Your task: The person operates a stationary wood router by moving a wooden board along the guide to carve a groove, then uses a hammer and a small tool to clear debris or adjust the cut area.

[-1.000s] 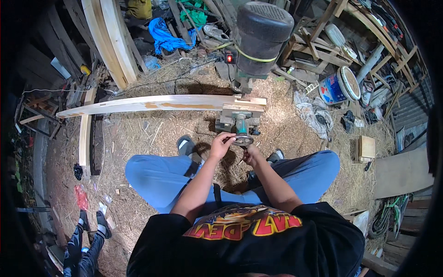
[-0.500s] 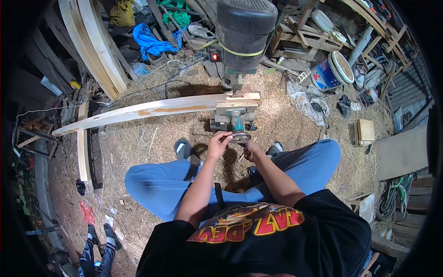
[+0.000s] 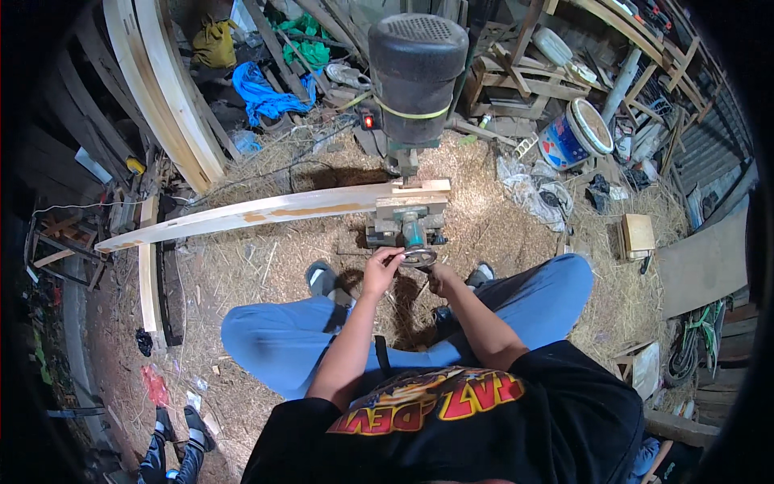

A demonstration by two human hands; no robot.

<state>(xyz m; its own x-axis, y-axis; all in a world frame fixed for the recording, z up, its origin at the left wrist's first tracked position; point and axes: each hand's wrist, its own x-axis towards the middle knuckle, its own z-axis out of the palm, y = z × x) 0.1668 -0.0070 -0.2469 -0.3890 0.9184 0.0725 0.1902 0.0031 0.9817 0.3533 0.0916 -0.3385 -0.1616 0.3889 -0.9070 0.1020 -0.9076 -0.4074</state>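
A long pale wooden beam (image 3: 290, 207) lies across the machine, its right end clamped in a vise (image 3: 411, 211) under a drill-like tool bit (image 3: 409, 175). Above it stands the machine's large black motor housing (image 3: 419, 68). At the front of the vise is a round metal handwheel (image 3: 420, 264) on a green fitting. My left hand (image 3: 380, 270) pinches the wheel's left rim between thumb and fingers. Just right of the wheel, my right hand (image 3: 441, 279) is closed around a dark handle, mostly hidden by the fingers.
A wooden support (image 3: 149, 274) carries the beam's left end. Wood shavings cover the floor. Tall planks (image 3: 165, 89) lean at the back left. A paint bucket (image 3: 576, 133) and a wooden block (image 3: 638, 234) lie to the right. Another person's feet (image 3: 196, 427) show lower left.
The whole view has shifted slightly, so the machine sits lower and a little further left in the picture. Both hands keep their places at the handwheel, with little visible movement.
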